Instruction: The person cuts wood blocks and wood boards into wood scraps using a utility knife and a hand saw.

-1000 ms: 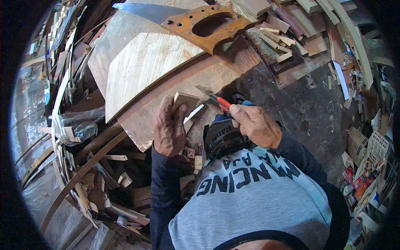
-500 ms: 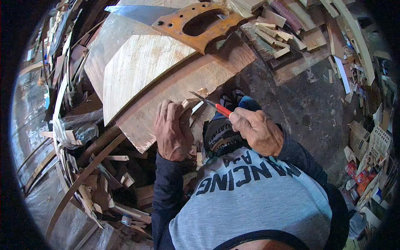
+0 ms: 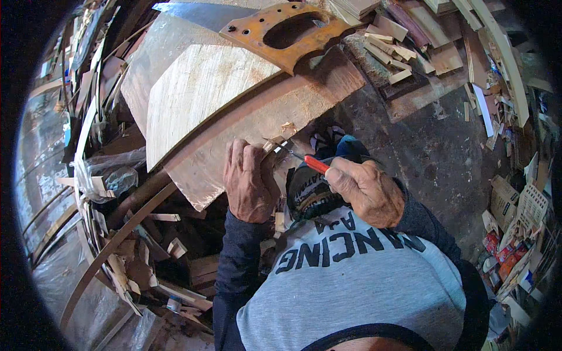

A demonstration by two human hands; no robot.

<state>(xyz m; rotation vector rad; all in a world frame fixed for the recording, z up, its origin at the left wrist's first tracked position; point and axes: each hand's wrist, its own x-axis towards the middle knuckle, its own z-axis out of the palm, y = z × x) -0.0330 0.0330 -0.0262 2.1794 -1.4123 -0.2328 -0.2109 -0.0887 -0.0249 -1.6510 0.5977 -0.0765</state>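
Note:
My left hand [image 3: 249, 181] has its fingers curled over a small pale wood piece [image 3: 275, 144] at the near edge of a wide plywood board [image 3: 216, 158]. My right hand [image 3: 366, 193] grips a red-handled metal tool [image 3: 316, 164], its narrow dark blade laid across the small piece. Just beyond my hands a pale, curved-edged panel [image 3: 199, 99] rests on the board. A handsaw [image 3: 304, 26] with a wooden handle lies at the top beside the panel.
Scrap strips and plastic [image 3: 93, 193] are heaped on the left. Small offcuts [image 3: 398, 58] lie at upper right on a board. Cardboard [image 3: 504, 196] and debris pile along the right rim. Stained floor [image 3: 445, 164] shows between, and my feet [image 3: 325, 134] appear below the board edge.
My left hand has turned over the wood piece, lowering it from a more upright hold. My right hand has come down and right, and the tool's blade now lies on the piece.

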